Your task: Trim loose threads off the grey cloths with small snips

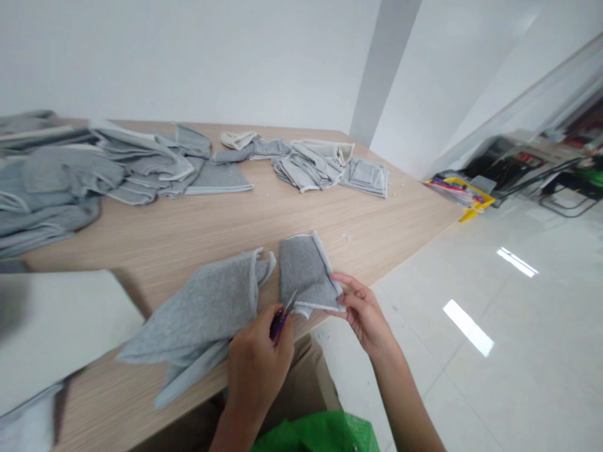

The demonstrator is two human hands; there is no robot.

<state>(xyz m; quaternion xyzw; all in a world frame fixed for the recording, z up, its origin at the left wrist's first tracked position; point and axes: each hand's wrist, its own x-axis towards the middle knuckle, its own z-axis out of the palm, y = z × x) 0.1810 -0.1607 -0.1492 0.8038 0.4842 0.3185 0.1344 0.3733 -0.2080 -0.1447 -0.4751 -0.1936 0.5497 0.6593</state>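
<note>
My left hand [260, 361] is closed around small purple-handled scissors [282, 314], whose blades touch the near edge of a small grey fabric piece [304, 270] with a white hem. My right hand [362, 311] pinches that piece's near right corner at the table edge. A larger grey fabric piece [202, 314] lies just left of my left hand, partly hanging over the table's front edge.
The wooden table [188, 232] carries heaps of grey fabric at far left [51, 176] and at the back [320, 164]. A white sheet [56, 326] lies at near left. Green material [320, 434] sits on my lap. Glossy floor and clutter lie to the right.
</note>
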